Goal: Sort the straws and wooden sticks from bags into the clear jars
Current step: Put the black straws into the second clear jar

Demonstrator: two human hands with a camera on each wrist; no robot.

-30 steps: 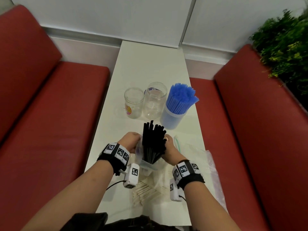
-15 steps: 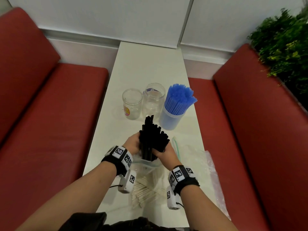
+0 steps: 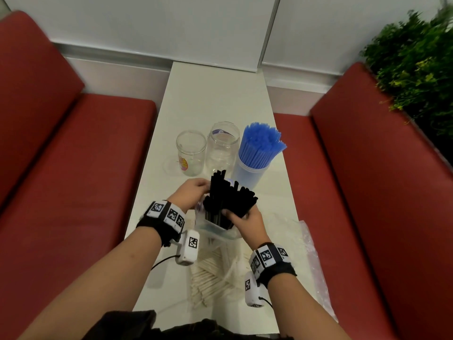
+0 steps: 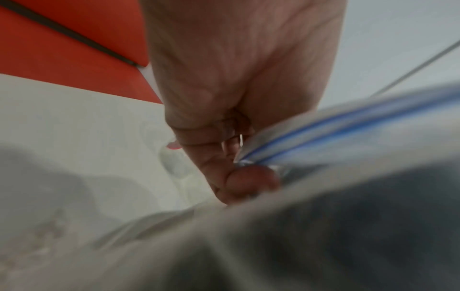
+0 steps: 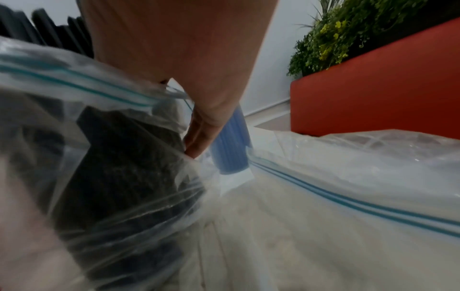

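Black straws (image 3: 229,200) lifted higher out of zip bag (image 3: 215,228) than a second ago, right hand (image 3: 247,220) wrapped around bundle. Left hand (image 3: 193,195) pinching bag rim. Nearly free; two empty clear jars (image 3: 221,146) just beyond.

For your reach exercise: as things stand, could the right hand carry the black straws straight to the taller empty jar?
Probably yes. The right hand grips the black straws, the taller empty jar stands just beyond with its mouth open, and nothing lies between. The zip bag, pinched by the left hand, still surrounds their lower ends.
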